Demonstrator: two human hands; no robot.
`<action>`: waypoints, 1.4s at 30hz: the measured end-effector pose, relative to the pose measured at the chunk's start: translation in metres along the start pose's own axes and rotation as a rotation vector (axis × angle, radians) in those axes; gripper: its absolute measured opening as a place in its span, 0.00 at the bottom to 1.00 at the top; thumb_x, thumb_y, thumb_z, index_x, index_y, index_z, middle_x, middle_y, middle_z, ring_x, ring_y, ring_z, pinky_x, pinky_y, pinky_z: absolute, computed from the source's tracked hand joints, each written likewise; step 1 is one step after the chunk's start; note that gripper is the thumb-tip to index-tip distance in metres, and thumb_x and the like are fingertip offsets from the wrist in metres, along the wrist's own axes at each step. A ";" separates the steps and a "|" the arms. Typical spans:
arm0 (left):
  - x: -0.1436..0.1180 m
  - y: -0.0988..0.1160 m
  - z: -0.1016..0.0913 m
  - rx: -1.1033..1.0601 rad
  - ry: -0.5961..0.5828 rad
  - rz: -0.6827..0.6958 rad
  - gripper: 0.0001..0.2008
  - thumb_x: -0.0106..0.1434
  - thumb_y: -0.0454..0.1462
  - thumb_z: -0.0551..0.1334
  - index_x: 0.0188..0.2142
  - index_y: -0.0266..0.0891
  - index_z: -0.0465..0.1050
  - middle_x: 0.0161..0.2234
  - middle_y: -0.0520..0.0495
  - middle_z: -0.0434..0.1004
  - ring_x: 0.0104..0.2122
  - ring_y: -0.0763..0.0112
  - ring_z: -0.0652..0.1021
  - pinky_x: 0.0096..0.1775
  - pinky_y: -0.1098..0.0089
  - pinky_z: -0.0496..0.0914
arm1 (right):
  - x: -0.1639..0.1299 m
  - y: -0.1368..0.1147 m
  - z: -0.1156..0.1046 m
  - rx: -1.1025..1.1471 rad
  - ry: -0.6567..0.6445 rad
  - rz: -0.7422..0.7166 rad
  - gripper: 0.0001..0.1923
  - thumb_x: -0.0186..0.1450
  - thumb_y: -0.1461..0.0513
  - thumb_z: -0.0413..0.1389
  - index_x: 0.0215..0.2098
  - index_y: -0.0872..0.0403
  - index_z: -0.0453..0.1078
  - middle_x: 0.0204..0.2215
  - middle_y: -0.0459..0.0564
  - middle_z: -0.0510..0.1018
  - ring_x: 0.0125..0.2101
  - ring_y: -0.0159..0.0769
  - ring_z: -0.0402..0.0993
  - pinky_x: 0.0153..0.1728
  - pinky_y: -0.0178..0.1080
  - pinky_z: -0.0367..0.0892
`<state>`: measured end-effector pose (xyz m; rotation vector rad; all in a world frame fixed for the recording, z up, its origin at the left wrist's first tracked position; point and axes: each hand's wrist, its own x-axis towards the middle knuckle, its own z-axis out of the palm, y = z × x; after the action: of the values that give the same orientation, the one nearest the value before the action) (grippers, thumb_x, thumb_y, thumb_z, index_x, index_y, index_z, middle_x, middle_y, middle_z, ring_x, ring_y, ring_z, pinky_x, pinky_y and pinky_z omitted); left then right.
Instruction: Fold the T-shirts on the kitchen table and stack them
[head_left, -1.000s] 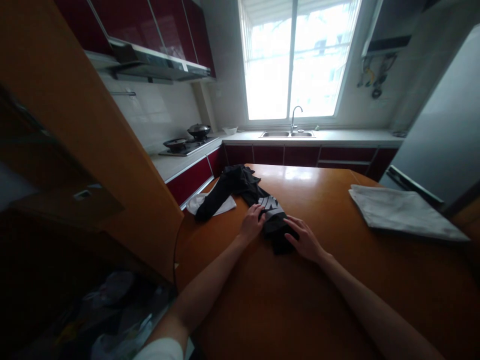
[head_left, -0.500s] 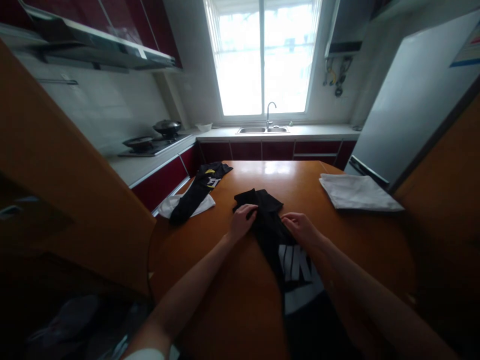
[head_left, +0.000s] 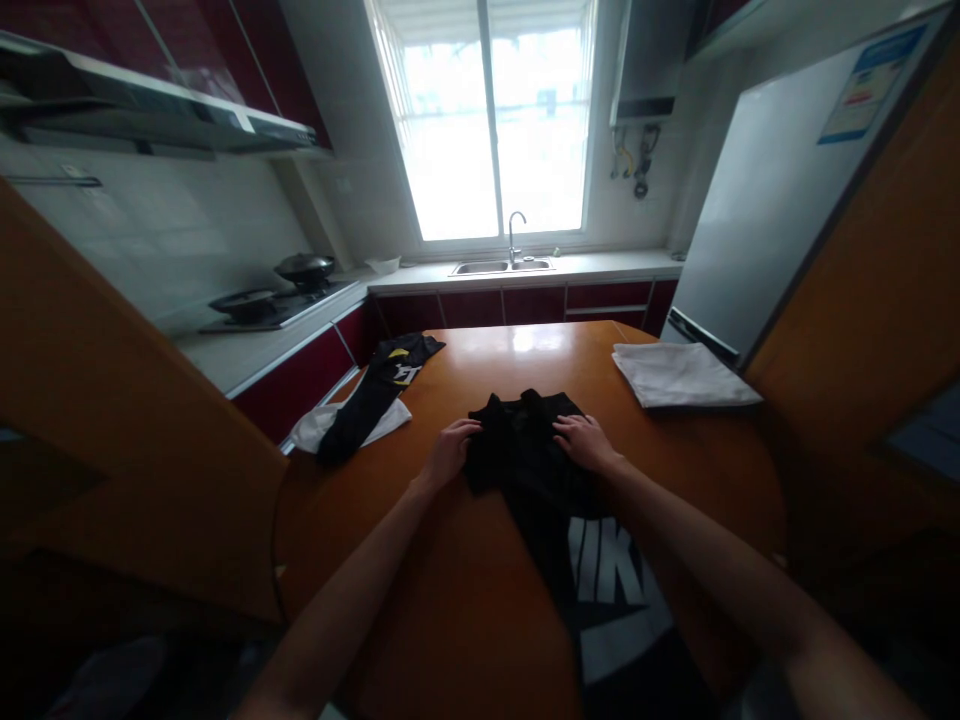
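Black shirt (head_left: 525, 450) spread wider vs 0.5 s ago, left hand (head_left: 448, 452) at its 9 o'clock edge, right hand (head_left: 583, 441) at 3 o'clock, both seemingly flat, open, pressing fabric.

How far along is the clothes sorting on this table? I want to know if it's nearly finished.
One white cloth already lies folded flat at the far right. In hand: both the left hand and right hand press the top of a black printed shirt, which is spread out, not yet folded. Left over: another black garment on a white one at the table's left edge, unfolded.

Both arms outstretched; left hand (head_left: 448, 455), right hand (head_left: 582, 441) palms-down (fingers spread).
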<state>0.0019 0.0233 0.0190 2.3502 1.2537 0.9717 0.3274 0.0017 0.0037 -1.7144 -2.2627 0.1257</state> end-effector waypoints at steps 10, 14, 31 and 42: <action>0.008 -0.045 -0.049 0.116 0.058 -0.475 0.14 0.63 0.43 0.56 0.39 0.38 0.77 0.40 0.41 0.83 0.42 0.56 0.81 0.45 0.62 0.74 | -0.008 0.065 -0.045 -0.064 0.115 0.286 0.20 0.73 0.52 0.50 0.48 0.56 0.77 0.49 0.61 0.78 0.53 0.49 0.71 0.53 0.45 0.63; 0.019 -0.033 -0.038 -0.010 -0.088 -0.484 0.25 0.49 0.50 0.71 0.42 0.37 0.77 0.46 0.39 0.82 0.50 0.49 0.79 0.47 0.64 0.73 | 0.023 0.059 -0.036 0.056 0.039 0.297 0.28 0.68 0.50 0.58 0.60 0.57 0.69 0.58 0.62 0.73 0.59 0.50 0.67 0.56 0.43 0.62; 0.017 -0.013 -0.082 -0.614 -0.361 -0.816 0.30 0.40 0.48 0.78 0.41 0.39 0.77 0.40 0.43 0.84 0.39 0.54 0.82 0.40 0.64 0.77 | 0.066 0.057 -0.028 0.218 -0.149 0.320 0.22 0.50 0.62 0.70 0.43 0.56 0.78 0.41 0.56 0.81 0.46 0.49 0.77 0.44 0.40 0.72; 0.090 -0.011 -0.151 -0.028 0.044 -0.312 0.19 0.46 0.45 0.73 0.37 0.38 0.82 0.36 0.44 0.83 0.39 0.53 0.80 0.44 0.61 0.73 | 0.104 0.083 -0.176 0.229 0.209 0.245 0.08 0.57 0.60 0.62 0.34 0.56 0.77 0.30 0.53 0.79 0.37 0.48 0.78 0.42 0.46 0.72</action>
<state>-0.0737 0.0963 0.1609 2.0396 1.5539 0.9337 0.4299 0.1052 0.1697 -1.7819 -1.8102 0.2364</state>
